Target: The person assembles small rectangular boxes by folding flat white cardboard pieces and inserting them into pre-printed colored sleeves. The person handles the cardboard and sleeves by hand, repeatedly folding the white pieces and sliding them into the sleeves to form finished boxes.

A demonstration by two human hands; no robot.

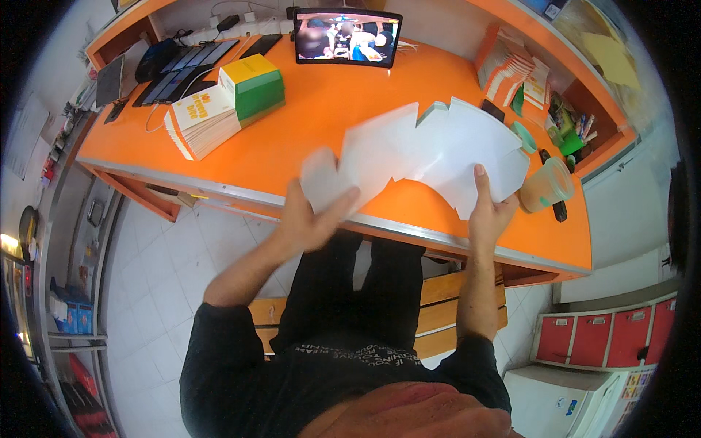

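A large flat sheet of white card (467, 139) with notched edges and flaps, like an unfolded carton, lies over the front of the orange table. My left hand (310, 219) grips a flap at its left end, the flap between thumb and fingers; hand and flap are smeared by motion. At the lower right edge, my right hand (491, 215) pinches the card, thumb on top and the other fingers mostly hidden beneath. Just right of that hand stands a clear plastic tub (544, 186) with brownish contents.
On the orange table (314, 95) sit a stack of folded printed cartons (201, 120), a yellow-green box (252, 84) and a lit screen (348, 38). Phones and cables lie back left. A green-rimmed container (523, 137), pens and more cartons (507, 73) crowd the right.
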